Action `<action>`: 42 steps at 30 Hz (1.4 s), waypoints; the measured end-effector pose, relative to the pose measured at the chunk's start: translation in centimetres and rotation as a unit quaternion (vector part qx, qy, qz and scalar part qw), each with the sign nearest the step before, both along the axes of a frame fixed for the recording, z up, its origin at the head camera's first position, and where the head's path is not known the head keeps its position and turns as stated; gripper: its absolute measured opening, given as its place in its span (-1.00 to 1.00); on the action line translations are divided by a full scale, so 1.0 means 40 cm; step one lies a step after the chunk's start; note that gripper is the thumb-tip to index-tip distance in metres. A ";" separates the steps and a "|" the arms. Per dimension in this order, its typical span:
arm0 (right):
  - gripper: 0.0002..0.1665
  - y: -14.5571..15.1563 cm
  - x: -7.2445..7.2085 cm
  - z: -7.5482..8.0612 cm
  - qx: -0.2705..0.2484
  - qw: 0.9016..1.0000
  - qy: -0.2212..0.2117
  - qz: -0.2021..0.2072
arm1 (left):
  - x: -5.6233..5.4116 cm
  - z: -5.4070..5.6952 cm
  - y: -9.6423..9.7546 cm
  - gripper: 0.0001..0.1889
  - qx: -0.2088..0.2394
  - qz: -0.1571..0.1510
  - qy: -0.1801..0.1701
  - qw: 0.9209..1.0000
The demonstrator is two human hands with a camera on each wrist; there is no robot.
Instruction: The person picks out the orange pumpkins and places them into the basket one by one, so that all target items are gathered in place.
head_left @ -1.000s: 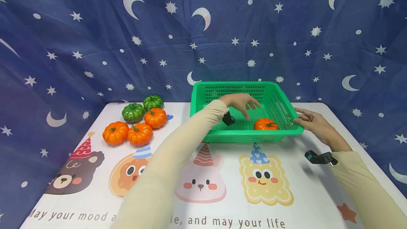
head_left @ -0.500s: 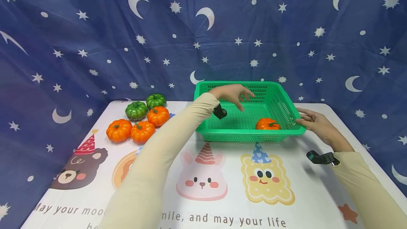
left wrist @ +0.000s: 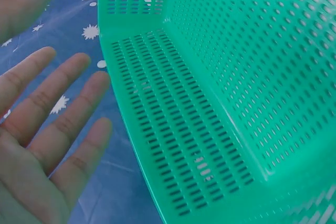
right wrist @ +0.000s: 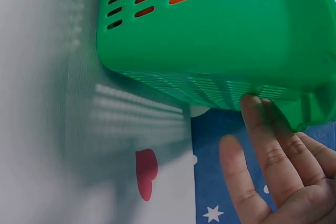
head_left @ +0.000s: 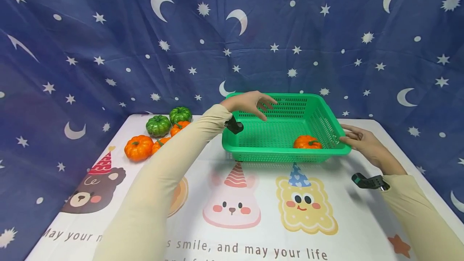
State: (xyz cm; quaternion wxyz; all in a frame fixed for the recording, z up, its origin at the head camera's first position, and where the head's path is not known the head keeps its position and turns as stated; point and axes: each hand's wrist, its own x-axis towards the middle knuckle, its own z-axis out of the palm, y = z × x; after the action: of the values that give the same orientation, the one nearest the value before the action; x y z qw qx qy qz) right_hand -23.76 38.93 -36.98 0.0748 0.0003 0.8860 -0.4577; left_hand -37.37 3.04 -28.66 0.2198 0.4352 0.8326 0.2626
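A green plastic basket (head_left: 268, 150) with slotted walls stands on the table; one orange toy pumpkin (head_left: 307, 142) lies inside at its front right. My left hand (head_left: 251, 103) hovers over the basket's back left part, fingers spread and holding nothing. In the left wrist view, the palm and fingers (left wrist: 63, 121) appear beside the basket's rim. My right hand (head_left: 364, 144) holds the basket's right end, thumb at the rim. In the right wrist view, fingers (right wrist: 273, 156) reach up against the outer wall beneath the rim, while the thumb is hidden.
At the table's back left sit two green toy pumpkins (head_left: 158, 126) and several orange toy pumpkins (head_left: 139, 148), partly covered by the left sleeve (head_left: 170, 168). A blue star-patterned curtain (head_left: 203, 31) hangs behind the white printed tablecloth (head_left: 268, 204).
My left hand has drawn back leftward from above the middle of the basket, its sleeve now overlapping some pumpkins. The right hand stays at the basket's right end. The view has shifted slightly.
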 end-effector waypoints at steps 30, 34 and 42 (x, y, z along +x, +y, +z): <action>-0.11 0.008 -0.008 -0.006 0.042 0.999 0.009 -0.001 | 0.061 -0.027 -0.291 -0.41 0.182 0.116 0.032 0.976; -0.11 0.009 -0.009 -0.006 0.038 0.999 0.008 -0.001 | 0.076 -0.028 -0.329 -0.41 0.186 0.138 0.034 0.972; -0.11 0.016 -0.007 -0.011 0.013 1.000 0.009 0.006 | 0.100 -0.038 -0.406 -0.40 0.191 0.183 0.045 0.963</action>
State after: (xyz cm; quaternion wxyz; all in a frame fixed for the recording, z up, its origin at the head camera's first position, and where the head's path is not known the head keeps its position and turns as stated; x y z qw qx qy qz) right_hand -24.05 39.55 -37.42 0.0693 -0.0083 0.8926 -0.4454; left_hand -33.37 -13.21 -30.17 0.0435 0.3205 0.8415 0.4327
